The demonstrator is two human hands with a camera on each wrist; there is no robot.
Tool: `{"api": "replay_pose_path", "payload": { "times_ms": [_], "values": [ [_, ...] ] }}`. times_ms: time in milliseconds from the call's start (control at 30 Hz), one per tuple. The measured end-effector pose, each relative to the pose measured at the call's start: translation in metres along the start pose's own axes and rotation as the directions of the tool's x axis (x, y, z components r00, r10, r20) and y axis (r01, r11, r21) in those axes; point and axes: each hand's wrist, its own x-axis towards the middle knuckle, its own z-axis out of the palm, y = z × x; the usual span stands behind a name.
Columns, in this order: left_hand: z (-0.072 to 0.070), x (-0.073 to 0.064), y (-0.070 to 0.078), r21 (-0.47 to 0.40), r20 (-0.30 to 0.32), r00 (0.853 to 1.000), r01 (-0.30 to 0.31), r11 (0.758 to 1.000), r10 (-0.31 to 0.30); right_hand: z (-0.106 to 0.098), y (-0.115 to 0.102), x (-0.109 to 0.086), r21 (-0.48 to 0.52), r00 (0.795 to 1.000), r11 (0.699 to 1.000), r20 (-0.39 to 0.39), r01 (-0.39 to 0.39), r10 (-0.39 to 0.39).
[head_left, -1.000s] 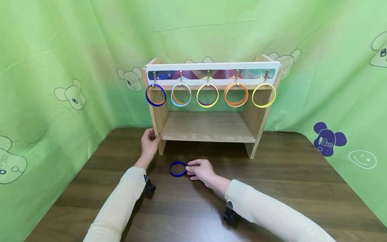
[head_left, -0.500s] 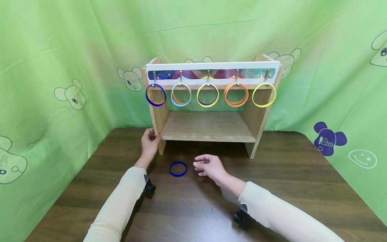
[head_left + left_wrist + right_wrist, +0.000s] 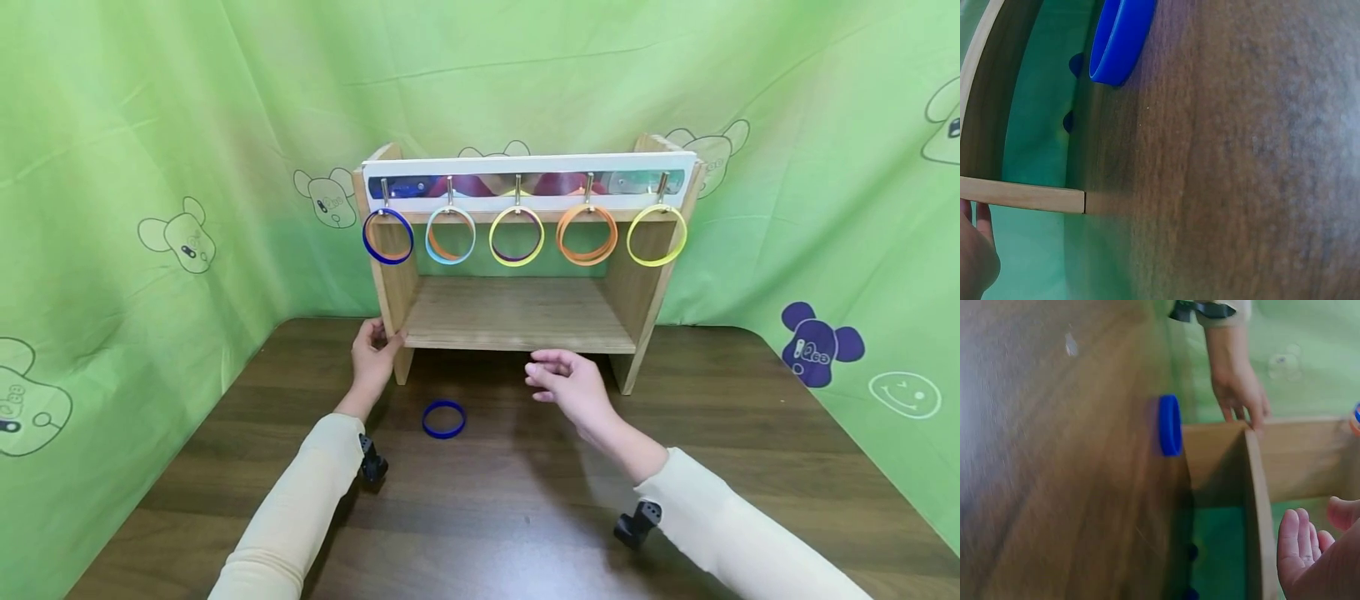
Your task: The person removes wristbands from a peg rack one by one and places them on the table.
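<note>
My left hand (image 3: 371, 350) grips the lower left side panel of a small wooden shelf (image 3: 517, 312), thumb at its front edge. In the left wrist view, fingers (image 3: 984, 219) show against the panel. My right hand (image 3: 573, 385) is in front of the shelf's lower right part, fingers loosely bent and holding nothing. A blue silicone wristband (image 3: 444, 419) lies on the table in front of the shelf, left of the right hand and apart from it. The right wrist view shows this wristband (image 3: 1170, 425) beyond the right hand (image 3: 1319, 562).
Metal hooks on the shelf's white top strip (image 3: 525, 162) carry several wristbands: a blue one (image 3: 365, 242), a light blue one (image 3: 430, 244), an orange one (image 3: 562, 244) and a yellow one (image 3: 682, 236) among them. A green curtain (image 3: 517, 75) surrounds the brown table (image 3: 480, 517).
My right hand has let go of the blue wristband and moved up and to the right, away from it. The wristband stays on the table. My left hand keeps its grip on the shelf.
</note>
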Motion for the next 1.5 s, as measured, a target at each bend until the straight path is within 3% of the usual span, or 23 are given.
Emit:
{"api": "replay_pose_path", "payload": {
  "times_ms": [233, 467, 767, 1033, 1500],
  "values": [
    [0.000, 0.000, 0.000, -0.003, 0.003, 1.000, -0.003, 1.000, 0.003, -0.025, -0.011, 0.002, -0.005, 0.992, 0.994, -0.061, 0.108, -0.108],
    [0.000, 0.000, -0.003, -0.010, 0.000, 1.000, 0.008, 1.000, -0.008, -0.046, -0.025, 0.004, 0.040, 0.969, 0.978, -0.152, 0.205, -0.196],
    [-0.003, -0.001, -0.002, -0.013, 0.000, 1.000, 0.021, 1.000, -0.021, -0.072, -0.047, 0.010, 0.131, 0.944, 0.958, -0.249, 0.255, -0.217],
    [-0.003, -0.001, -0.002, 0.001, 0.000, 1.000, 0.029, 1.000, -0.029, -0.092, -0.063, 0.018, 0.242, 0.928, 0.918, -0.282, 0.316, -0.245],
    [0.000, -0.001, 0.000, 0.005, 0.003, 1.000, 0.018, 1.000, -0.018, -0.112, -0.087, 0.027, 0.373, 0.936, 0.878, -0.291, 0.300, -0.197]
  ]
}}
